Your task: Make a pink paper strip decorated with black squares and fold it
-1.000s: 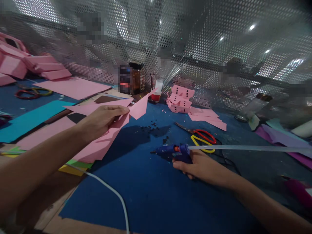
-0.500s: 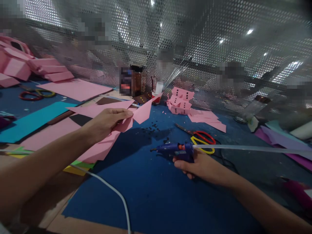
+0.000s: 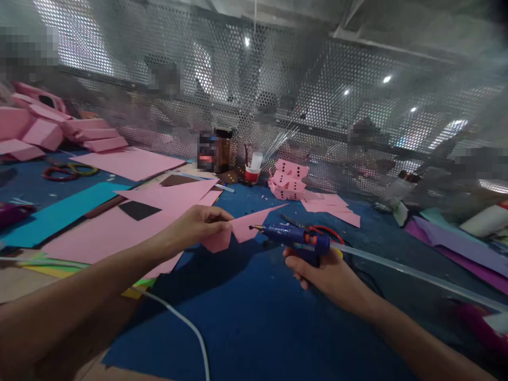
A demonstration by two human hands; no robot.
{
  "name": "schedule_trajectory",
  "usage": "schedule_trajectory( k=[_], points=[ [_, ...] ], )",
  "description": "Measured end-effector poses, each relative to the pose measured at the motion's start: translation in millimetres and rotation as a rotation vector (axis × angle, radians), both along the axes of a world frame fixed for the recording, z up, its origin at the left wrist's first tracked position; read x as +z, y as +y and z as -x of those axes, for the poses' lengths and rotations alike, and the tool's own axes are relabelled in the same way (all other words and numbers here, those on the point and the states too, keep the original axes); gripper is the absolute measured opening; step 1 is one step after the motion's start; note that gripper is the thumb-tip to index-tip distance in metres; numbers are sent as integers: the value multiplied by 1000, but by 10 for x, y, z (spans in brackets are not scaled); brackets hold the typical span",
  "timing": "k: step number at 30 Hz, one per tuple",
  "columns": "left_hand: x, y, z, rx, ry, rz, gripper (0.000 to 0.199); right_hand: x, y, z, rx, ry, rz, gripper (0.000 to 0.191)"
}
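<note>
Between its thumb and fingers, my left hand (image 3: 202,225) pinches a folded pink paper piece (image 3: 248,225) above the blue mat (image 3: 234,323). My right hand (image 3: 317,270) is wrapped round the handle of a blue glue gun (image 3: 291,236), with a long clear glue stick (image 3: 397,270) running out of its back. The gun's nozzle points left and lies at the pink piece, by a small dark spot; whether they touch I cannot tell. Behind the gun, red and yellow scissors (image 3: 327,232) are partly hidden.
Pink sheets (image 3: 91,227) and a teal sheet (image 3: 59,211) lie left. At the back stand a red-white cup (image 3: 252,173) and dotted pink pieces (image 3: 288,182). Purple paper (image 3: 456,246) lies right. A white cable (image 3: 184,317) crosses the mat's left part.
The pink piece in my left hand has moved right and tilted. The glue gun has risen slightly, and its nozzle now meets the piece in view. The whole view has shifted a little.
</note>
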State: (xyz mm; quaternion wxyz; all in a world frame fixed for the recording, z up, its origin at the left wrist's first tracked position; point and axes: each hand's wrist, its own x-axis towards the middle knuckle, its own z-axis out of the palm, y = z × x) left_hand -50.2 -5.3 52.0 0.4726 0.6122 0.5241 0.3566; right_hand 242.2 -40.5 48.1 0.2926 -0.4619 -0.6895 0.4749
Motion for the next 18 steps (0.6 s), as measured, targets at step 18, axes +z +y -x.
schedule_trajectory(
  k=[18],
  points=[
    [-107,0,-7,-150,76,-152,26,25,-51,36,95,-213,-308,14]
  ],
)
